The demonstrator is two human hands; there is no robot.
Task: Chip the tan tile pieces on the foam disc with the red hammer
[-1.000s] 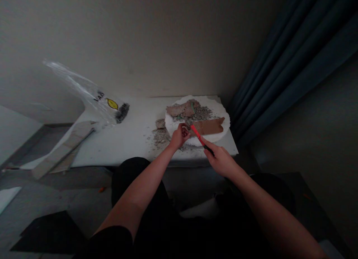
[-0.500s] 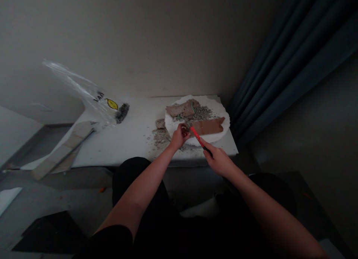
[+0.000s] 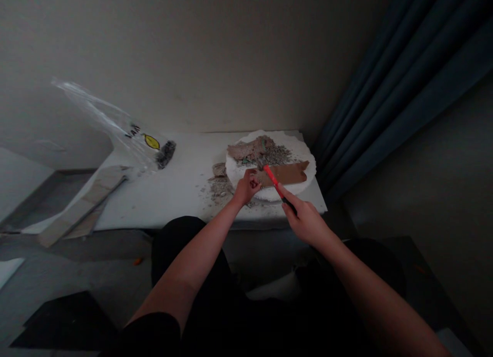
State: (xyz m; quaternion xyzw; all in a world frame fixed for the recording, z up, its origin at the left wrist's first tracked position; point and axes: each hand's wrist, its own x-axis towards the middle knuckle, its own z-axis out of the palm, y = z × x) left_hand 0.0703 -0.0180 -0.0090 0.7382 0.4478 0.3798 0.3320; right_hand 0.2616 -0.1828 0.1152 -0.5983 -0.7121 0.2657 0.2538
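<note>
My right hand [image 3: 306, 221] is closed round the dark handle of a red tool [image 3: 274, 181] whose tip points up-left over a white round foam slab [image 3: 304, 177]. A brown flat piece [image 3: 289, 173] and grey rubble [image 3: 269, 152] lie on the slab. My left hand [image 3: 246, 186] is closed at the slab's near left edge, pinching something small that I cannot make out, right beside the tool's tip.
The slab rests on a white board [image 3: 169, 192] on the floor. A clear plastic bag [image 3: 127, 131] with a yellow label lies at the left, near long pale strips [image 3: 82, 205]. Loose crumbs [image 3: 219, 185] lie left of the slab. Dark curtains [image 3: 389, 90] hang at the right.
The red tool's tip has shifted slightly up and right over the brown piece. My left hand stays closed at the slab's edge.
</note>
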